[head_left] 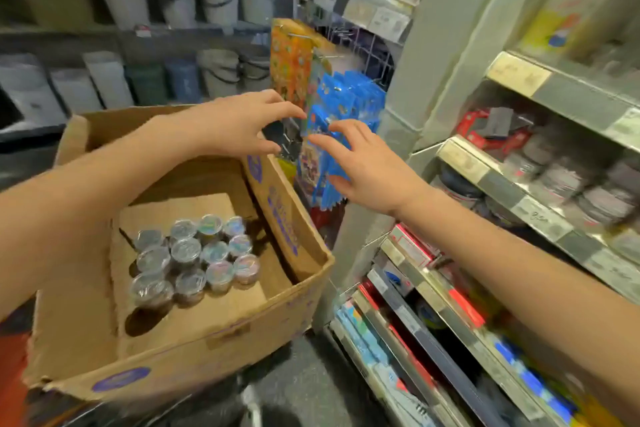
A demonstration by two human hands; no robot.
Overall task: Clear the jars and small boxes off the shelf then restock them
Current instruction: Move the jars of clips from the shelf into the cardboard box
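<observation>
Jars: a cluster of small foil-topped jars [194, 253] stood upright and packed together on a cardboard insert inside the box.
Box: an open cardboard box [207, 340] with purple printing sat at the lower left, beside the shelving, its flaps up.
Jars on shelf: more dark-lidded jars [571, 177] sat in rows on the middle shelf [540, 215] at the right; they were blurred.
Small boxes: red and white small boxes [412, 246] lay on the shelf below, near the right forearm.
Left hand: the left hand [242, 125] reached over the box's far edge, thumb and fingers arched apart around a dark item [280, 139]; whether it pinched that item could not be told.
Right hand: the right hand [363, 170] reached alongside it, fingers spread and loose, holding nothing, in front of the hanging packets.
Hanging packets: blue packets [349, 104] and an orange card [291, 59] hung from hooks on the shelf's end, just behind both hands.
Background: grey buckets [214, 0] lined dark racks beyond the box.
</observation>
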